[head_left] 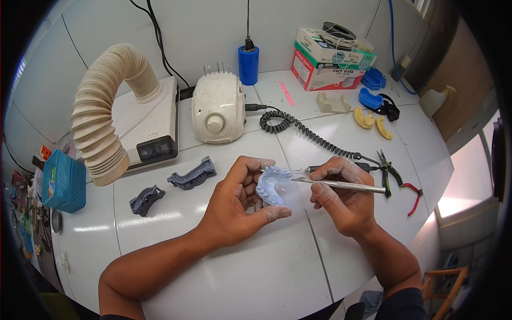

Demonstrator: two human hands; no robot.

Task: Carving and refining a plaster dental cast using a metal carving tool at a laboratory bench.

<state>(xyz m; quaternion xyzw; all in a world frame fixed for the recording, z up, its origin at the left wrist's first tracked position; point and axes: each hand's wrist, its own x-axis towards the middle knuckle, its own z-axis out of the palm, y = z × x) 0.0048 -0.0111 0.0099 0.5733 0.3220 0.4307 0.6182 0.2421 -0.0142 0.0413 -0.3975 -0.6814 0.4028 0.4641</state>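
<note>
A pale blue dental cast (271,188), shaped like a horseshoe with tooth stumps along it, is gripped in my left hand (237,197) between thumb and fingers above the white table. My right hand (344,194) is closed round a slim silver craft knife (354,186), held like a pen. The knife's tip meets or nearly meets the cast's right side; I cannot tell if it touches. White dust coats the fingers of both hands. Left of my left hand lie two dark grey arch-shaped pieces, a longer one (192,173) and a shorter one (146,200).
Behind stand a white control box (217,109) with a coiled cord (314,137), and a ribbed suction hose (98,117). Pliers (393,173) and a handpiece (349,166) lie beyond my right hand. Stacked boxes (330,66), yellow casts (364,118) and a blue basket (65,180) line the edges.
</note>
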